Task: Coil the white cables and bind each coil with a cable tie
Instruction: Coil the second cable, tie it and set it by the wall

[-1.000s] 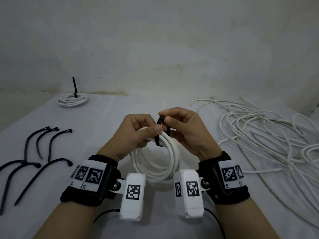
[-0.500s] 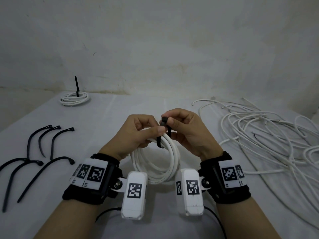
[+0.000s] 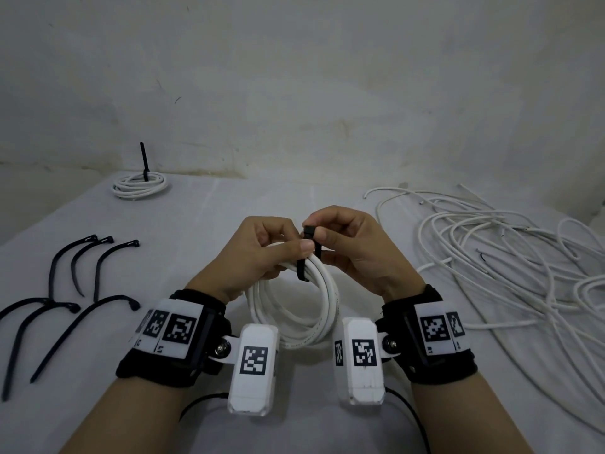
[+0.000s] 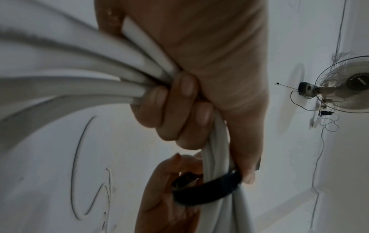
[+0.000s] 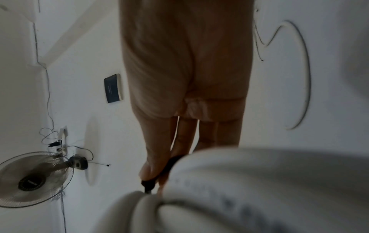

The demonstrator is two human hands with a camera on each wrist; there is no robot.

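Binding the white cable coil (image 3: 294,303) is the step in hand: the coil hangs between both hands above the table (image 3: 229,208), and a black cable tie (image 3: 306,257) is already looped round its upper strands. The left hand (image 3: 262,257) has its fingers (image 4: 179,110) curled round the bundled strands, thumb lying across the top next to the tie. The right hand (image 3: 353,253) pinches the tie's head end between thumb and forefinger; in the right wrist view the fingertips (image 5: 151,167) are clamped on the black strap just above the coil.

To do this well, I judge the left hand should keep the loops squeezed flat and even so none slips out while the strap is drawn. The tail needs to be pulled straight through the head, in line with the strap and not sideways, and tightened only until the loops stop shifting. Whether the tail is already through the head I cannot tell; the fingers hide it.

One finished coil (image 3: 140,185) with its tie tail standing upright lies at the table's far left. Spare cable ties (image 3: 95,267) lie at the left, and a tangle of loose white cables (image 3: 491,257) waits at the right, so much of the task remains.
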